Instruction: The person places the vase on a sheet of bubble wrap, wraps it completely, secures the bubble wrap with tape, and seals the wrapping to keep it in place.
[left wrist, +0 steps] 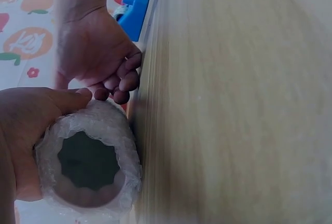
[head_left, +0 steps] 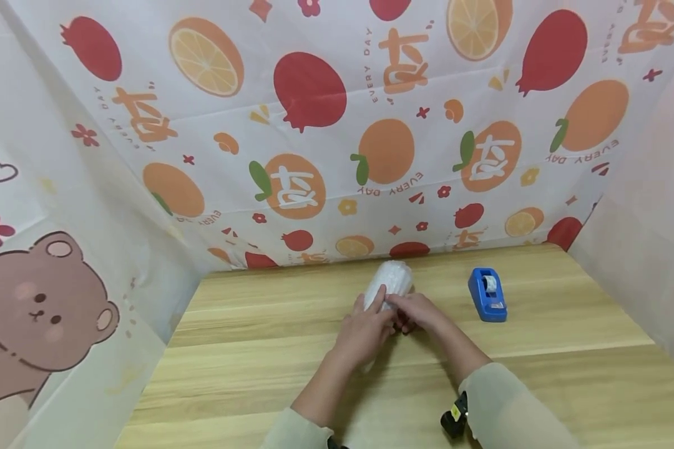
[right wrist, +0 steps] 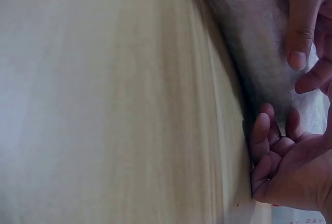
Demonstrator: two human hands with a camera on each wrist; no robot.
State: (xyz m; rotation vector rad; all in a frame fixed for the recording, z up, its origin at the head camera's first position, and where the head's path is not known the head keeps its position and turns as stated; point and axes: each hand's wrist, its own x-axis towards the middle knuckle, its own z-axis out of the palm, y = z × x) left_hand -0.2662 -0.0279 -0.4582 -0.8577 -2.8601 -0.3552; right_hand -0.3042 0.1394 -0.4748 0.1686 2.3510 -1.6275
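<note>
A cylinder in clear bubble wrap [head_left: 394, 276] lies on its side on the wooden table. Its near end faces the left wrist camera and shows a dark, scalloped opening. My left hand [head_left: 362, 333] grips it, thumb along one side and fingers over it. Close by, my right hand [head_left: 420, 308] touches the wrap beside the left fingertips. In the left wrist view the right hand's fingers [left wrist: 129, 81] are curled at the far part of the roll. Whether they pinch the wrap is hidden.
A blue tape dispenser [head_left: 487, 296] with a roll in it stands on the table [head_left: 247, 349] to the right. A fruit-print sheet [head_left: 337, 143] hangs behind the table's back edge. Pale sheets stand at both sides, the left one with a printed bear [head_left: 45, 312].
</note>
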